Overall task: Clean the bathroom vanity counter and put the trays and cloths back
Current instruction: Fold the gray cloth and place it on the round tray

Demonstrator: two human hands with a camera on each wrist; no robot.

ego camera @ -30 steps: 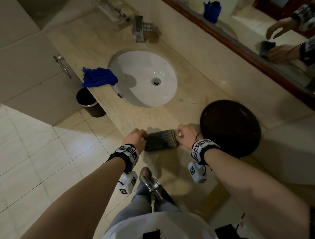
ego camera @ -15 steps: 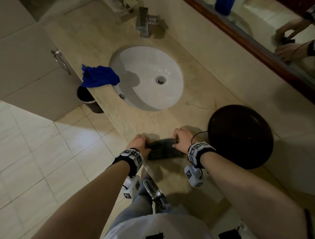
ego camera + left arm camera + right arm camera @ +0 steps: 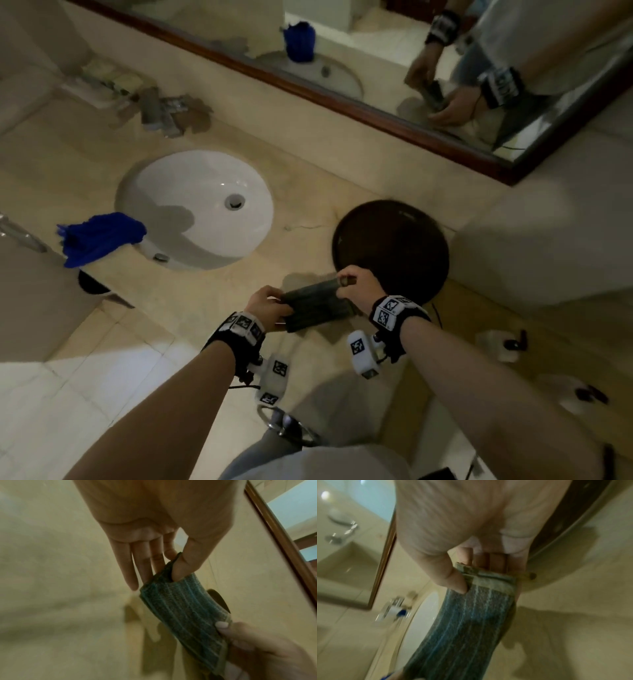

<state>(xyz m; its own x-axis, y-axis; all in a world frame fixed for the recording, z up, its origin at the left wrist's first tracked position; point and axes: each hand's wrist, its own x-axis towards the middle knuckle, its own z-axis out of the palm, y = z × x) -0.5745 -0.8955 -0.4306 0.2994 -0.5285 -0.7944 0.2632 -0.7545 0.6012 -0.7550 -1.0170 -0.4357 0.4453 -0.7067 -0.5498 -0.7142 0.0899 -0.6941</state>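
Observation:
A folded grey striped cloth hangs between both hands just above the front of the beige counter. My left hand pinches its near-left end, thumb on top and fingers underneath. My right hand pinches the far-right end, thumb pressed on the hem. The same cloth runs striped between the hands in both wrist views. A round dark tray lies on the counter just beyond my right hand. A blue cloth lies crumpled at the counter's left front edge.
A white oval sink sits left of the tray, with a metal tap behind it. A wood-framed mirror runs along the back wall. A dark bin stands on the tiled floor under the counter's left end.
Both hands have lifted the grey cloth off the counter and tilted it, the right end now higher and closer to the dark tray. The head view has swung rightwards.

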